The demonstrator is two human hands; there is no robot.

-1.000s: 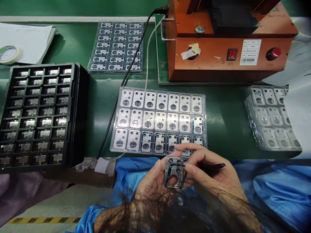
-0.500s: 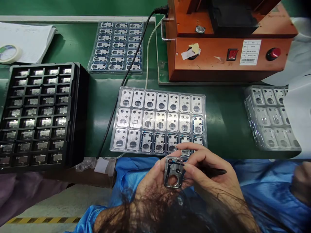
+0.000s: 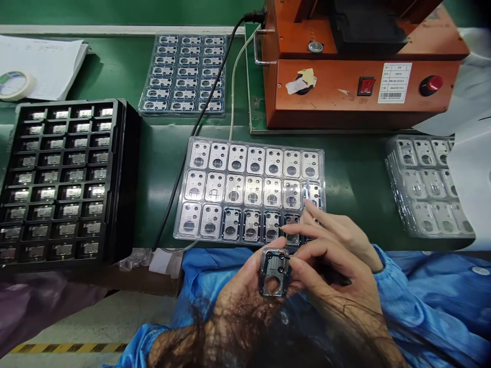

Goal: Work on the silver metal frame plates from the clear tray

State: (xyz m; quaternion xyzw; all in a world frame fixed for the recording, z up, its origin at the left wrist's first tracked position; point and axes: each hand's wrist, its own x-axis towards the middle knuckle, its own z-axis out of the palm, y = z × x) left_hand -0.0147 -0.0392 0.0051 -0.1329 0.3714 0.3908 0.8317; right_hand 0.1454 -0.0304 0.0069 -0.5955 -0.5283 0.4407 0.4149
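Metal plate (image 3: 276, 267), round-holed, in the left hand (image 3: 241, 289), just nearer than the clear compartment tray (image 3: 257, 144).
Pinched between thumb and fingers; right hand (image 3: 337, 263) pinches a slim black tool (image 3: 338, 277) at the plate's upper right. Likely light, stiff, smooth; dark edging (image 3: 264, 280) probably delicate; best held by the sides. Beyond: orange machine (image 3: 326, 113), red rocker switch (image 3: 366, 86), faint lettering (image 3: 363, 101), seemingly "OFF"; barcode label (image 3: 395, 82), print illegible.

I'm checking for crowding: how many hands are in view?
3: the wearer's left hand holding the metal plate, right hand at its right edge, a co-worker's hand over the middle tray's right end. Others may be hidden.
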